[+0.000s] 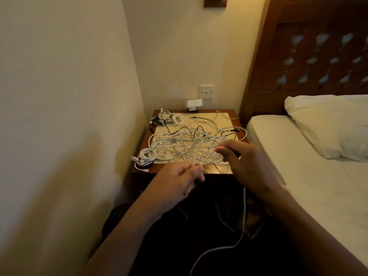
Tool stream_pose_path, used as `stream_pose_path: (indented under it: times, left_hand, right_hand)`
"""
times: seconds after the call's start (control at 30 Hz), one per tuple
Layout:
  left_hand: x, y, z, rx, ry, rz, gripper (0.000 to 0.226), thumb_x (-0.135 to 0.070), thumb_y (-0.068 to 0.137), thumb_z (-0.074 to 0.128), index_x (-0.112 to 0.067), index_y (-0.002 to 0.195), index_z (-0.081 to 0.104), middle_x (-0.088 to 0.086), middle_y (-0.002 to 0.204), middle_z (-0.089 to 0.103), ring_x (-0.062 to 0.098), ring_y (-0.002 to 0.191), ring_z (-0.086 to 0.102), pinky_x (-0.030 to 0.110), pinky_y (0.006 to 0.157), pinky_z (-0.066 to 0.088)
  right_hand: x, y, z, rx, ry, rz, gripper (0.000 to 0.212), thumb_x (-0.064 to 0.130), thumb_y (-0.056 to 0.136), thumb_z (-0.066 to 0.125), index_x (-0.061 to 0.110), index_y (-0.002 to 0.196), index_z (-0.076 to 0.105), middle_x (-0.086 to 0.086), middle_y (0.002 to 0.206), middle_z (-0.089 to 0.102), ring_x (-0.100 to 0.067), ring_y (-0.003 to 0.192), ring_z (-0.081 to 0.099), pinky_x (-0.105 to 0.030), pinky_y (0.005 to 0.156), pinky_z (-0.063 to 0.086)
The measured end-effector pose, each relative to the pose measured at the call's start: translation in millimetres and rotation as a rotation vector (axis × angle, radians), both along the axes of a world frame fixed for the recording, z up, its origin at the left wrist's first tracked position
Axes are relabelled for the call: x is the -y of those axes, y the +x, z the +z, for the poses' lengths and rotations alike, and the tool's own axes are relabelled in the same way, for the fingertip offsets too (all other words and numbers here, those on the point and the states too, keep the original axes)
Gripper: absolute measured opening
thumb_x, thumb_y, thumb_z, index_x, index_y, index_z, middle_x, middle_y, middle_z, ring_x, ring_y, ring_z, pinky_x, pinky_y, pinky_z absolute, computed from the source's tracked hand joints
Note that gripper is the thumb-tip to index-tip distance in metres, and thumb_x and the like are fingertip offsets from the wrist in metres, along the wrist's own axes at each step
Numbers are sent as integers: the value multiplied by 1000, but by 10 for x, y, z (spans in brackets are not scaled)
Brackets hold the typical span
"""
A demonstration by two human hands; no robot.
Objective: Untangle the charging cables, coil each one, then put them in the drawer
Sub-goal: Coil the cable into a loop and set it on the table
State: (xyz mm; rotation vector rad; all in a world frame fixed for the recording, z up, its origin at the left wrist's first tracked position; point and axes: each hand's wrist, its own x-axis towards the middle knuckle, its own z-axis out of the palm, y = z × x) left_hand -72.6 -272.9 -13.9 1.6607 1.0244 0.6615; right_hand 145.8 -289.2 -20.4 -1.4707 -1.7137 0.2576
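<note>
The white cable (244,212) runs off the bottom edge, its end unseen.

Nightstand (236,116) top: cable tangle (185,144) fills centre through 3 o'clock. Coiled bundles (146,156) obstruct 8 and 11 o'clock. Least cluttered at 12 o'clock. Wall (69,116) close at 9 o'clock, bed (298,166) at 3.

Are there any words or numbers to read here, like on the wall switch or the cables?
None can be read. The wall switch and the white adapter below it show no legible marks; any print on the cables is too small and blurred.
</note>
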Motion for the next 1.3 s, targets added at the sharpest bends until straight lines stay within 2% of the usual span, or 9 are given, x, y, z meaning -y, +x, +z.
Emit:
stream_pose_path:
  times: [0.13,0.3,0.37,0.47,0.6,0.7,0.87,1.1,1.3]
  left_hand:
    - [-101,-54,173,602,-279,-55,28,-22,101,50,-1,110,67,5,73,59,13,56,45,24,52,39]
    - [-430,-54,253,874,-253,48,33,-8,103,44,-1,131,60,10,101,73,12,69,59,23,65,53]
    - [-517,-12,193,775,-166,111,36,-4,106,42,-5,138,56,9,112,74,15,80,66,25,75,57]
    - [-523,68,13,282,168,194,42,-6,107,46,-16,148,51,-2,113,76,16,89,72,27,82,60]
    - [-465,25,-132,-17,242,-36,36,-15,107,50,-20,142,59,-7,94,76,3,81,70,14,77,51]
    - [-343,-75,-95,109,7,-232,31,-22,109,44,-12,117,72,8,78,70,19,63,59,24,67,49]
    - [-205,-226,3,314,-208,-395,35,-28,105,48,-1,107,70,10,69,55,14,54,45,20,51,38]
    - [-390,-120,202,830,-305,-141,35,-24,102,50,-1,119,70,0,70,55,5,47,40,21,50,31]
    - [-457,204,131,445,43,120,27,-17,106,52,-9,128,64,7,93,76,21,71,71,29,69,60]
  right_hand:
    - [9,18,-287,-112,-174,80,18,42,99,54,34,102,69,13,81,65,-10,76,62,-30,65,54]
    - [225,-279,-610,-144,-356,195,19,30,108,49,34,109,68,4,79,67,-15,70,66,-42,70,60]
    - [322,-383,-531,-79,-413,253,21,33,108,47,32,114,68,5,77,66,-9,68,64,-29,64,57]
    - [424,-533,-227,74,-374,329,23,36,108,48,26,108,69,9,73,62,-4,65,59,-18,59,43]
    - [335,-420,245,164,-193,253,15,40,101,59,31,94,70,12,72,65,-6,72,61,-18,59,45]
    - [127,-156,377,83,-133,175,8,34,96,68,32,96,76,17,79,68,1,82,63,-13,65,47]
    - [-44,58,55,-153,-202,165,10,37,95,65,35,95,75,25,82,69,2,73,63,-16,63,45]
    - [233,-148,-744,-308,-407,191,22,37,105,52,33,96,72,6,64,55,-9,54,49,-30,53,42]
    - [526,-560,-285,-52,-417,313,22,42,106,50,33,101,69,10,73,66,-5,58,55,-19,56,43]
